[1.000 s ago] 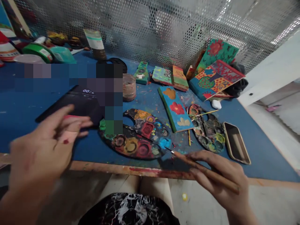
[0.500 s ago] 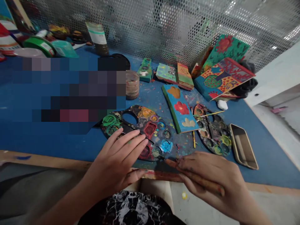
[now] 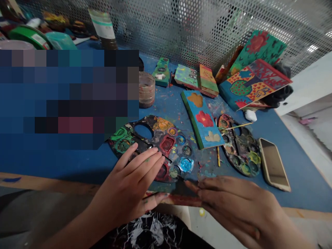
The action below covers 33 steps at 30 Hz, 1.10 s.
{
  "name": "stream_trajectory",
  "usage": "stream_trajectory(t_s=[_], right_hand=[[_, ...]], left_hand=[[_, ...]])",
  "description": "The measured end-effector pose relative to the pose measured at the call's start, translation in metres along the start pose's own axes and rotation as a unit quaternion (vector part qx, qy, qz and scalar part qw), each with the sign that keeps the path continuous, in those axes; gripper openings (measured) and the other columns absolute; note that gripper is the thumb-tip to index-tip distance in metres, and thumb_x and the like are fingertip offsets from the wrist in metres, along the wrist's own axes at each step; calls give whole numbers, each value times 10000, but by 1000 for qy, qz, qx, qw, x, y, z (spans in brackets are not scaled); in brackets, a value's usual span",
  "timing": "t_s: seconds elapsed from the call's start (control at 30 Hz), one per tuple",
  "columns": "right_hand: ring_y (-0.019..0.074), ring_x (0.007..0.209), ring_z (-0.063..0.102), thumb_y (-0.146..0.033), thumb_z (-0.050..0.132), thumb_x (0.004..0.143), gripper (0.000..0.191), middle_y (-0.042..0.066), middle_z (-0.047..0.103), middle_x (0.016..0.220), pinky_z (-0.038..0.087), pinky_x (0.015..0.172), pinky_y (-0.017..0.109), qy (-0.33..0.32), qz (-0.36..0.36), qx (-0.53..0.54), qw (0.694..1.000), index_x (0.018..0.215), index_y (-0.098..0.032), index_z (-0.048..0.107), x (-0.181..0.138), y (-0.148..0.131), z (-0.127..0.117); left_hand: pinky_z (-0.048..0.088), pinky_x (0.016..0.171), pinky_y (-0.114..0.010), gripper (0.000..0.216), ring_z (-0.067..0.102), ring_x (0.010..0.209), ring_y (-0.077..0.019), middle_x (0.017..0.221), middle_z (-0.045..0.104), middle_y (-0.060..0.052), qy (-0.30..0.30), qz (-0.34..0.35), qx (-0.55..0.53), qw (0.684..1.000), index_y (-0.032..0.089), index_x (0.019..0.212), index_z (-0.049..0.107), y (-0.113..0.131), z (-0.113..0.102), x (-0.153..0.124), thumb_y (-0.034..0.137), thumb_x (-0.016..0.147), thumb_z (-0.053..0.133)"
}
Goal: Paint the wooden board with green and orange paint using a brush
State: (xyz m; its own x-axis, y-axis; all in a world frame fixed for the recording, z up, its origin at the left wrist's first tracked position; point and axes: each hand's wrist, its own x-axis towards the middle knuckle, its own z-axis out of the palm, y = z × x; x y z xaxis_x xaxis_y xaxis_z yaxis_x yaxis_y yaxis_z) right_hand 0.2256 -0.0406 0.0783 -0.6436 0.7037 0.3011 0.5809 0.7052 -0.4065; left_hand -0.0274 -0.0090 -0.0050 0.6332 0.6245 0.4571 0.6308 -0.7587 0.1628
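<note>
A dark oval paint palette (image 3: 166, 138) with many coloured wells lies near the front edge of the blue table (image 3: 293, 186). My left hand (image 3: 132, 183) rests on its near rim, fingers stretched out flat and holding nothing. To the right, my paint-stained right hand (image 3: 233, 202) is at the table edge, fingers pressed together around a thin paintbrush (image 3: 181, 178). Only the brush tip shows, at the palette's near right wells.
A blue painted block with a red flower (image 3: 203, 119) lies beyond the palette, beside a second palette (image 3: 240, 145) with brushes and a phone (image 3: 273, 164). A paint cup (image 3: 146, 90) and more painted blocks (image 3: 255, 81) stand before a perforated metal wall. A blurred-out patch covers the left.
My left hand has swung in from the left and settled flat on the palette's near rim. My right hand with the brush has drawn closer to the table edge.
</note>
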Motion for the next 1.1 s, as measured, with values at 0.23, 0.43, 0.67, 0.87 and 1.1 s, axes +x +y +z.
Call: stream_trajectory(t_s=[0.23,0.43,0.67,0.87,1.1], right_hand=[[119,883,731,-164,647,851,151,47,767,917,562,835,141,64,20,3,998,999,-164,679,-31,15,23],[127,879,735,-146,605,872,147,62,774,914,574,832,173,101,17,-1,995,1003,-160,670,-40,17,32],[134,832,743,-121,606,860,139,56,776,865,584,805,170,145,4,-9,989,977,-157,673,-45,16,45],[176,843,744,-123,645,815,192,50,772,899,615,780,253,193,72,22,978,990,-188,687,-57,19,56],[174,807,746,-122,659,801,167,36,771,847,612,739,231,160,90,56,981,950,-187,697,-39,15,37]], left_hand=[[202,1192,-447,583,554,1221,-273,1251,655,-108,8,-2,-7,1000,115,1257,562,-1,-1,0,471,805,654],[208,1189,-464,567,556,1221,-277,1254,656,-106,5,-8,-14,1000,123,1252,562,-1,0,0,458,804,649],[234,1175,-498,576,551,1225,-294,1259,648,-118,2,1,-8,1000,123,1271,531,-1,0,-1,434,802,656],[228,1160,-538,610,529,1239,-317,1261,634,-158,-10,13,7,1000,87,1278,509,-2,2,-1,443,802,645],[178,1176,-500,578,530,1237,-293,1270,639,-107,-38,-26,-14,999,137,1248,550,0,1,0,500,804,618]])
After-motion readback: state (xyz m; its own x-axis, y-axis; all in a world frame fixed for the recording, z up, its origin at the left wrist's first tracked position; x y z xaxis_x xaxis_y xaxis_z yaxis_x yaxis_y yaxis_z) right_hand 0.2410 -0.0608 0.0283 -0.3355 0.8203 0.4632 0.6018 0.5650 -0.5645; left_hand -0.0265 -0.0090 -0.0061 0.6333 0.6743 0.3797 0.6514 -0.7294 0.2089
